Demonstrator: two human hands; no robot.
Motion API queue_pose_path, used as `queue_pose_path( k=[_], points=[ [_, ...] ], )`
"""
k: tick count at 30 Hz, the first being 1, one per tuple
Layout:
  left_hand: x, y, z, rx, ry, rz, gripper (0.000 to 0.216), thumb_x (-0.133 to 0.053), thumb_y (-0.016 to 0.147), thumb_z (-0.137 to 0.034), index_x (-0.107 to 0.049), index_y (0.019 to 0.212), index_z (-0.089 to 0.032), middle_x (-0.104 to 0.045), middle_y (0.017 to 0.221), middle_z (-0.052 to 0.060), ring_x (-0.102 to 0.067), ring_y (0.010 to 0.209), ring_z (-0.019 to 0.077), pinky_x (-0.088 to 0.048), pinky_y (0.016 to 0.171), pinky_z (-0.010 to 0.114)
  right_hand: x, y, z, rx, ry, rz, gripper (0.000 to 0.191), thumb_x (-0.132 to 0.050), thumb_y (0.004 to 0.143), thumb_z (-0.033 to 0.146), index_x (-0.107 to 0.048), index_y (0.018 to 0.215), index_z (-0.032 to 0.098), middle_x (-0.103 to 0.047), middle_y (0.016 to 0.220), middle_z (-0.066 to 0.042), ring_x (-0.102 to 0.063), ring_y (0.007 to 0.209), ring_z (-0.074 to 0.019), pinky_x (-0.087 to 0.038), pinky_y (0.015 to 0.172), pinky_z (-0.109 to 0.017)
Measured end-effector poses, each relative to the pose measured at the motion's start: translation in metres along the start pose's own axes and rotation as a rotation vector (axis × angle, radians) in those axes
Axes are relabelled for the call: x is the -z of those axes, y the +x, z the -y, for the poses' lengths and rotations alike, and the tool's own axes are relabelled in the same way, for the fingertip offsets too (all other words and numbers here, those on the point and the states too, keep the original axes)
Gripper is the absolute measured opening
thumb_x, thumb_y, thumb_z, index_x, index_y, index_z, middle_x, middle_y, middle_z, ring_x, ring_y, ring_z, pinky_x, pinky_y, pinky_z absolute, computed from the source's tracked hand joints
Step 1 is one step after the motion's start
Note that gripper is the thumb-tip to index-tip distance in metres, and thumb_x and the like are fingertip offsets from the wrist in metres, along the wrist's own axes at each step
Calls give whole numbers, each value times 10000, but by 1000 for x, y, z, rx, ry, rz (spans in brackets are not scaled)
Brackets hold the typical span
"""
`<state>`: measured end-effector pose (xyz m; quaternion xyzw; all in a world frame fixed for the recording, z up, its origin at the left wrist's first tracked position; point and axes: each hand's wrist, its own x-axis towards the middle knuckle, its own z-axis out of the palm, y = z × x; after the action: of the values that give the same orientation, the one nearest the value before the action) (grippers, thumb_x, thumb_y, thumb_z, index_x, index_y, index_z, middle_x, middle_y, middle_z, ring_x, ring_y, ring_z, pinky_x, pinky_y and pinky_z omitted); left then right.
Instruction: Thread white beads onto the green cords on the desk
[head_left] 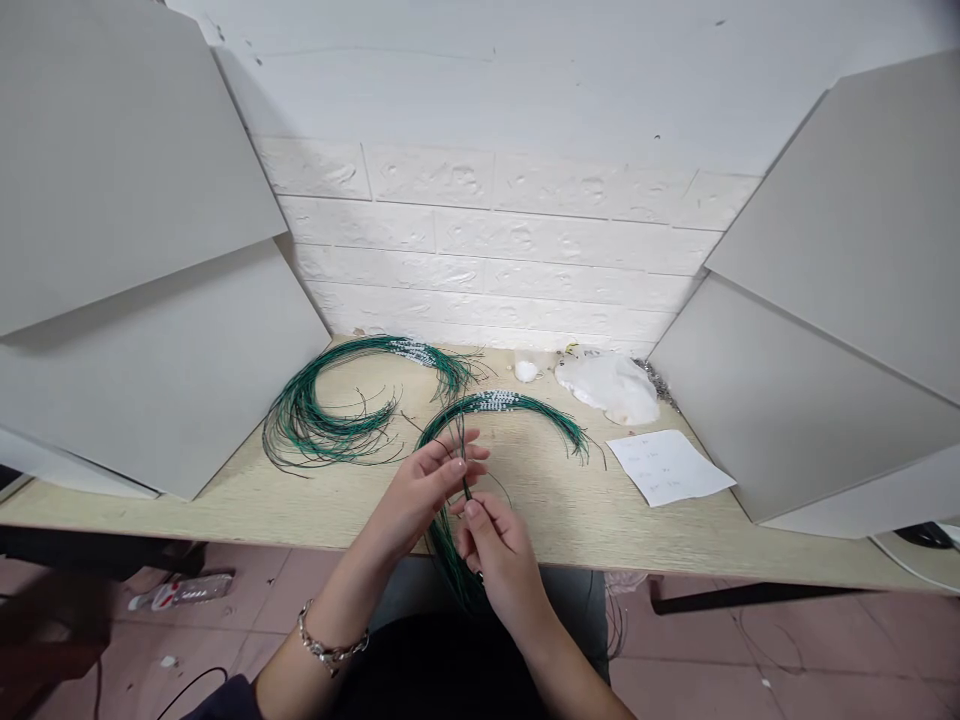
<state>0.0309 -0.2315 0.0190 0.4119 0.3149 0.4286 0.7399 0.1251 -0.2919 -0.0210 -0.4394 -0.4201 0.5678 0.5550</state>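
Observation:
My left hand (431,482) is closed round a few thin dark green strands (462,440) that stick up past its fingertips. Just below and to the right, my right hand (499,548) pinches the same strands between thumb and fingers. Behind the hands, a curved bundle of green cords (551,412) with a band of small white beads (496,400) lies on the table; its other end hangs over the front edge towards my lap. A second looped bundle of green cords (300,405), also with white beads (412,350), rests to the left.
At the back right are a small clear cup (526,368) with white contents and a plastic bag (611,385) of white material. A paper note (667,467) lies in front. Grey panels (165,370) flank the wooden table (577,530). A plastic bottle (184,592) is on the floor.

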Motion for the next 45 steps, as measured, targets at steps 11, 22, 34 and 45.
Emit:
queue_pose_path(
  k=[11, 22, 34, 45],
  points=[
    [7, -17, 4, -29, 632, -54, 161, -640, 640, -287, -652, 584, -137, -639, 645, 50, -561, 650, 150, -417, 594, 220, 5, -4, 4, 142, -341, -85, 340, -390, 829, 401, -476, 611, 154, -393, 521, 21, -356, 488, -81, -284, 471, -218],
    [9, -19, 16, -67, 540, -152, 177, -641, 644, -306, -653, 597, -136, -644, 647, 41, -562, 655, 144, -427, 627, 220, 11, -4, -2, 123, -263, -195, 293, -386, 837, 388, -556, 824, 149, -455, 574, 20, -376, 460, -69, -310, 440, -193],
    [12, -5, 15, -116, 17, -254, 180, -681, 614, -270, -614, 683, -119, -585, 618, 14, -445, 477, 40, -349, 449, 134, 9, -5, -15, 113, -183, -217, 299, -437, 809, 417, -544, 778, 139, -442, 541, 25, -327, 427, -51, -277, 413, -188],
    [-3, 3, 6, -124, -229, -135, 161, -616, 695, -235, -553, 784, -116, -457, 577, -28, -397, 467, 35, -360, 448, 146, 8, -5, -15, 144, -228, -199, 267, -417, 823, 375, -511, 733, 142, -353, 525, 42, -294, 440, -51, -240, 414, -187]
  ],
)
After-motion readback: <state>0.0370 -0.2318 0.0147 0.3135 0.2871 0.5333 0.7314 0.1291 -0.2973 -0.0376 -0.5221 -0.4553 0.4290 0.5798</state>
